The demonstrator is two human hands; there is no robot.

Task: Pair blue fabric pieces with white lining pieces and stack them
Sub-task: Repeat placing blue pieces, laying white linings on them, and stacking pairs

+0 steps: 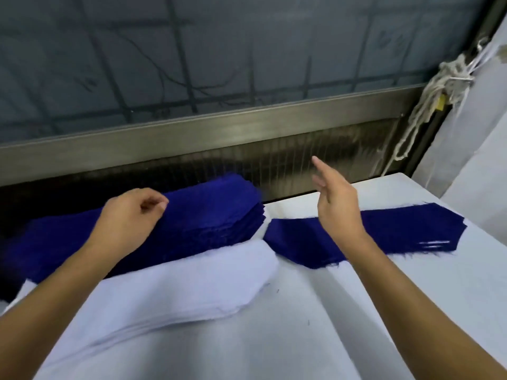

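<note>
We have three piles on the white table (pixel 428 311). At the back left is a tall pile of blue fabric pieces (pixel 214 212). Just in front of it, touching it, is a thick pile of white lining pieces (pixel 178 286). To the right lies the paired pile (pixel 397 231), with a blue piece on top. It looks flat and thin, and we cannot tell how many pairs are in it. Our left hand (pixel 131 215) is over the blue pile with its fingers curled in and its fingertips close to the thumb. We cannot tell if it pinches the top blue piece or holds nothing. Our right hand (pixel 337 204) is up in the air above the paired pile. Its fingers are straight and spread, and it holds nothing. We think the job is only just started, because the blue pile and the white pile are both big. Next we likely need one more blue piece and one white piece to match.
</note>
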